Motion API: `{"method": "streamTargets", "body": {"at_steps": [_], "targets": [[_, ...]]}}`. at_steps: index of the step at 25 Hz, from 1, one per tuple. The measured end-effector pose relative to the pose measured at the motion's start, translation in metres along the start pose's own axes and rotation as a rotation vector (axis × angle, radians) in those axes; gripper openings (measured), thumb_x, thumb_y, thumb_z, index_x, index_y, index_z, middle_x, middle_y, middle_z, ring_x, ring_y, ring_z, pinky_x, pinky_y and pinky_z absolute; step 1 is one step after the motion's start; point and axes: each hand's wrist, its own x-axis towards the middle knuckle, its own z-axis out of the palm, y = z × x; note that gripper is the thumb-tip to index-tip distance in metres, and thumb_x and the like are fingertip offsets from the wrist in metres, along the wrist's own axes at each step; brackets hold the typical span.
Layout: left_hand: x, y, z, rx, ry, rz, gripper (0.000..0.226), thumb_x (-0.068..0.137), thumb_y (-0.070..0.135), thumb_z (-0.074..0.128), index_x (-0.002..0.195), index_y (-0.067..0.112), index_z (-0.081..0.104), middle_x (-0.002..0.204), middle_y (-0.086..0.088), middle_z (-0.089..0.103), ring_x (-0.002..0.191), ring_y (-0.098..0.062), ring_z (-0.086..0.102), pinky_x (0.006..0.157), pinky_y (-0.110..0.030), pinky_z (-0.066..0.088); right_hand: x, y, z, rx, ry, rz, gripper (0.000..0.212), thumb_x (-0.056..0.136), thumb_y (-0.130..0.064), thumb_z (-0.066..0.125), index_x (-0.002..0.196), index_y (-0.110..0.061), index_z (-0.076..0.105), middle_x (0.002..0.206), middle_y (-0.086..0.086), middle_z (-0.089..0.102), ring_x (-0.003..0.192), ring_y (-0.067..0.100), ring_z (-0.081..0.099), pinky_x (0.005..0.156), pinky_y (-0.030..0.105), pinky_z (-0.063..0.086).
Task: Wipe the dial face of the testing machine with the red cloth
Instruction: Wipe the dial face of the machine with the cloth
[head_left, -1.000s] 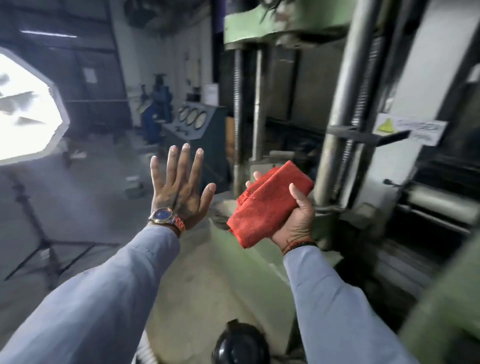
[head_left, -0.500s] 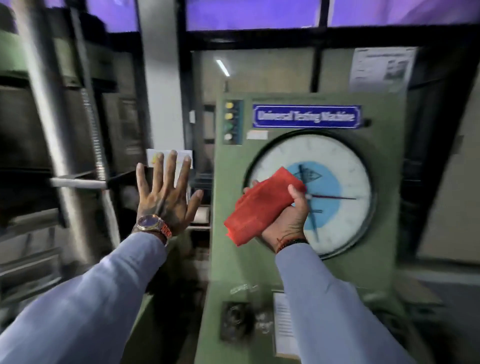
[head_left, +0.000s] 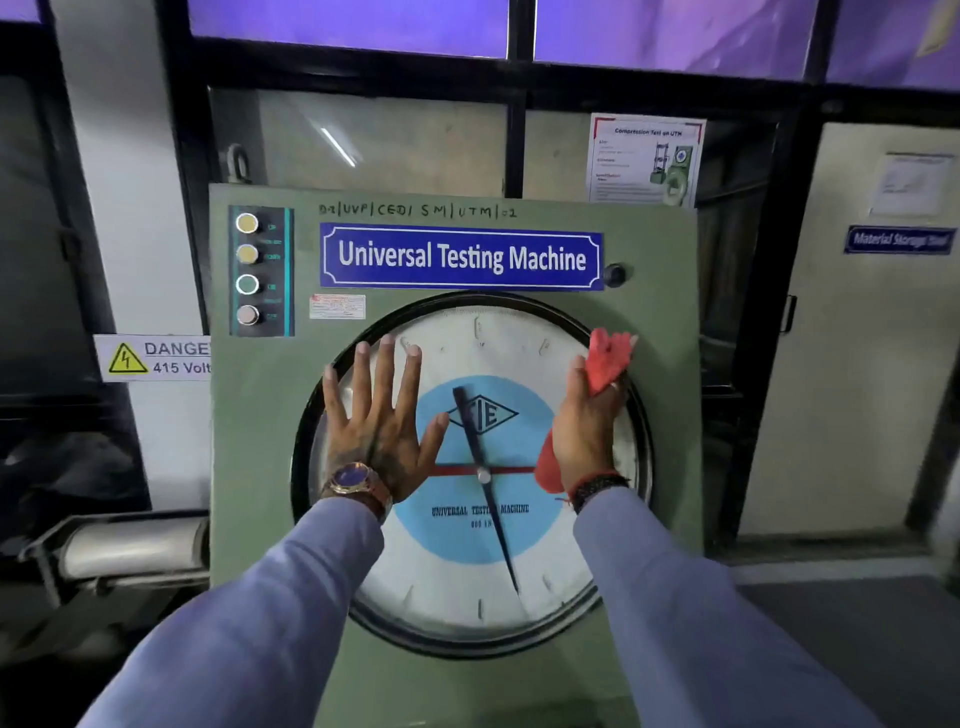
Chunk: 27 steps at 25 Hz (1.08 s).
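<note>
Red cloth (head_left: 605, 358) under right hand (head_left: 584, 431) against dial face (head_left: 483, 338).

Black-framed windows (head_left: 353, 26) glowing purple run along the top of the room, high above the grip. Left of it, a white wall column (head_left: 130, 208) carries a yellow-triangle danger sign (head_left: 153, 358). Right of it stands a cream door (head_left: 857, 338) with a blue nameplate (head_left: 898, 240); a printed white poster (head_left: 647, 158) hangs above.

1. my left hand (head_left: 382, 426) is raised flat, palm forward, fingers spread and pointing up, thumb out to the right.
2. my right hand (head_left: 587, 431) is raised too, back toward me, fingers closed around a bunched red cloth (head_left: 608, 358).
3. both arms reach forward in light sleeves.
</note>
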Motion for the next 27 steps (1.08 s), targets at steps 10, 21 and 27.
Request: {"method": "streamTargets", "body": {"at_steps": [10, 21, 27], "targets": [[0.034, -0.042, 0.111, -0.007, 0.138, -0.028, 0.097, 0.100, 0.081, 0.032, 0.176, 0.022, 0.017, 0.186, -0.009, 0.010, 0.172, -0.035, 0.006, 0.137, -0.062, 0.003, 0.072, 0.077, 0.092, -0.995, 0.104, -0.467, 0.095, 0.099, -0.087, 0.035, 0.177, -0.036, 0.016, 0.186, 0.019, 0.009, 0.171, 0.049, 0.009, 0.134, 0.070, 0.003], [0.017, -0.050, 0.112, 0.023, 0.179, -0.118, 0.114, 0.093, 0.086, 0.043, 0.176, 0.014, 0.014, 0.186, -0.007, 0.010, 0.173, -0.029, 0.007, 0.139, -0.051, 0.007, 0.083, 0.068, 0.109, -0.982, -0.134, -0.945, 0.061, 0.113, -0.057, 0.034, 0.173, -0.051, 0.023, 0.188, 0.002, 0.013, 0.172, 0.040, 0.011, 0.137, 0.067, 0.002], [0.015, -0.044, 0.109, 0.041, 0.168, -0.150, 0.119, 0.089, 0.089, 0.041, 0.176, 0.012, 0.015, 0.186, -0.008, 0.009, 0.172, -0.030, 0.006, 0.139, -0.053, 0.008, 0.105, 0.113, 0.013, -0.987, 0.070, -0.645, 0.062, 0.113, -0.051, 0.035, 0.173, -0.042, 0.028, 0.185, 0.016, 0.019, 0.169, 0.050, 0.017, 0.131, 0.079, 0.011]]}}
